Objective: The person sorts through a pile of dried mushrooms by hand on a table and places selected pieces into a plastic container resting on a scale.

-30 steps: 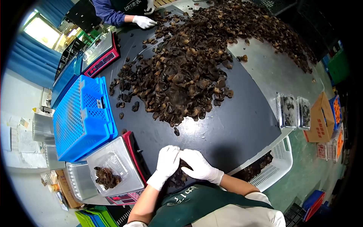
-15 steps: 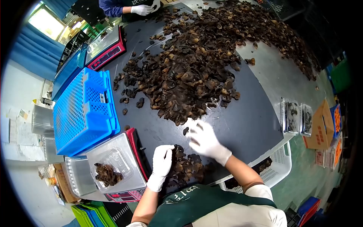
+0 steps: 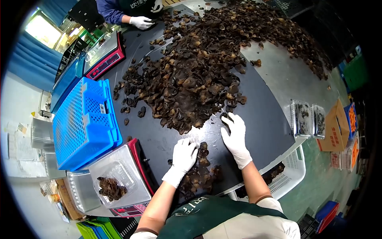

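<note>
A large heap of dark brown wood ear mushrooms [image 3: 191, 85] covers the table, and a smaller pile of wood ear [image 3: 197, 179] lies close to my apron. My left hand [image 3: 184, 157], in a white glove, is over the far left side of the small pile. Its fingers are bent together, and whatever they hold is hidden. My right hand [image 3: 235, 137], also gloved, reaches to the near right edge of the heap. Its fingers are apart, with the fingertips beside a dark wood ear piece [image 3: 224, 116]. A clear plastic tray [image 3: 129, 180] with a wood ear clump [image 3: 111, 189] rests on the scale [image 3: 101, 167].
Left of the heap stand a blue crate [image 3: 85, 123] and a second scale [image 3: 104, 59]. Filled clear boxes [image 3: 301, 119] sit at the right table edge, above a white basket [image 3: 292, 171]. Across the table is a co-worker's gloved hand [image 3: 141, 22].
My left hand has moved away from my body and to the right. My right hand has shifted right, up to the heap's edge. The co-worker's hands have moved apart.
</note>
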`<state>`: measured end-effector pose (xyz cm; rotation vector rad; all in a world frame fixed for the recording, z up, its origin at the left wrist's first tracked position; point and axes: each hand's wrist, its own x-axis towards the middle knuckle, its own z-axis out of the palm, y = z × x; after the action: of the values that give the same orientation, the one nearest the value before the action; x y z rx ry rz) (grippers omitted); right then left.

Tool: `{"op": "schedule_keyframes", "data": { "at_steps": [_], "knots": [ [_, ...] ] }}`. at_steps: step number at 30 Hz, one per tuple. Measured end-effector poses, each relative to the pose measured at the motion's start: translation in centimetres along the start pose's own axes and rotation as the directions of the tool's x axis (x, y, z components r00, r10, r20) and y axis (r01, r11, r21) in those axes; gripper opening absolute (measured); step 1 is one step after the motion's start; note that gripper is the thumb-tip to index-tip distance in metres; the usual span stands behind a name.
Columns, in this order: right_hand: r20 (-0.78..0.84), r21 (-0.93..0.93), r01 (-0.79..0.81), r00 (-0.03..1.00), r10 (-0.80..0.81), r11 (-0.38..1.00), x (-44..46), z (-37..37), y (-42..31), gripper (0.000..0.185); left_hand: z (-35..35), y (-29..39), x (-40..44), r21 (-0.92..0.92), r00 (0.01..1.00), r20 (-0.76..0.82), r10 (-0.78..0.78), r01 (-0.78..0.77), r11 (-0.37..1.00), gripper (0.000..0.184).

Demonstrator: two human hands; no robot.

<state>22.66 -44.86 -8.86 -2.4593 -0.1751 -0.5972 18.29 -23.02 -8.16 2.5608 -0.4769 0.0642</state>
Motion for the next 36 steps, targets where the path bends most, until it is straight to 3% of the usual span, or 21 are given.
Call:
{"op": "schedule_keyframes", "data": {
  "at_steps": [1, 4, 7, 9, 12, 14, 17, 20, 27, 29, 30, 32, 34, 36],
  "knots": [
    [0.028, 0.112, 0.021, 0.999, -0.024, 0.993, 0.8, 0.2, -0.1, 0.026, -0.1, 0.2, -0.4, 0.021, 1.0, -0.028, 0.014, -0.014, 1.0, 0.008],
    [0.143, 0.343, 0.058, 0.983, -0.114, 0.937, 1.0, 1.8, -0.9, 0.016, -0.7, -0.1, -1.8, -0.007, 0.999, 0.051, -0.002, 0.003, 1.0, 0.007],
    [0.144, 0.309, 0.108, 0.977, -0.158, 0.945, 0.9, 4.7, -2.8, 0.023, -1.3, -0.2, -2.8, -0.077, 0.997, 0.071, -0.018, 0.023, 0.997, 0.005],
    [0.254, -0.005, 0.111, 0.961, -0.106, 0.994, 1.8, 6.1, -3.7, 0.034, -1.5, -0.1, -3.0, -0.128, 0.996, 0.085, -0.022, 0.033, 0.991, 0.004],
    [0.366, 0.002, 0.204, 0.911, -0.191, 0.979, 2.4, 7.0, -3.7, 0.042, -1.8, 0.2, -3.1, -0.194, 0.996, 0.076, -0.054, 0.068, 0.979, 0.004],
    [0.312, 0.021, 0.219, 0.926, -0.215, 0.975, 2.3, 7.2, -3.0, 0.039, -1.8, 0.2, -3.2, -0.199, 0.996, 0.074, -0.057, 0.07, 0.977, 0.006],
    [0.34, 0.274, 0.063, 0.927, -0.158, 0.96, 2.1, 4.5, -3.1, 0.028, -1.7, 0.2, -3.4, -0.21, 0.997, 0.054, -0.059, 0.069, 0.975, 0.008],
    [0.328, 0.306, 0.037, 0.934, -0.141, 0.951, 1.4, 0.2, -2.6, 0.029, -1.7, 0.1, -3.4, -0.216, 0.998, 0.034, -0.045, 0.052, 0.975, 0.009],
    [0.417, 0.148, -0.008, 0.907, -0.055, 0.989, -1.8, -5.2, -0.3, 0.047, -1.4, 1.8, -1.5, -0.231, 0.992, -0.054, -0.117, 0.102, 0.968, 0.026],
    [0.42, 0.111, -0.032, 0.907, -0.018, 0.993, -2.3, -5.2, -0.7, 0.048, -1.3, 2.8, -0.6, -0.157, 0.997, -0.063, -0.054, 0.044, 0.987, 0.044],
    [0.425, 0.085, -0.048, 0.905, 0.008, 0.995, -2.5, -5.0, -0.9, 0.05, -1.0, 3.1, -0.4, -0.163, 0.997, -0.06, -0.046, 0.036, 0.986, 0.044],
    [0.396, 0.074, -0.039, 0.918, 0.007, 0.997, -2.7, -5.3, -1.2, 0.051, -0.5, 3.4, -0.2, -0.018, 0.999, 0.05, 0.002, -0.001, 1.0, 0.051],
    [0.42, 0.127, -0.074, 0.907, 0.014, 0.989, -2.4, -6.2, -1.7, 0.045, 0.4, 2.4, -0.6, -0.002, 0.999, 0.049, 0.022, -0.022, 1.0, 0.044],
    [0.404, 0.143, -0.031, 0.914, -0.03, 0.989, -3.0, -6.3, -0.4, 0.039, 0.3, 1.6, -0.8, -0.125, 0.994, 0.111, -0.012, 0.026, 0.992, 0.036]
  ]
}}
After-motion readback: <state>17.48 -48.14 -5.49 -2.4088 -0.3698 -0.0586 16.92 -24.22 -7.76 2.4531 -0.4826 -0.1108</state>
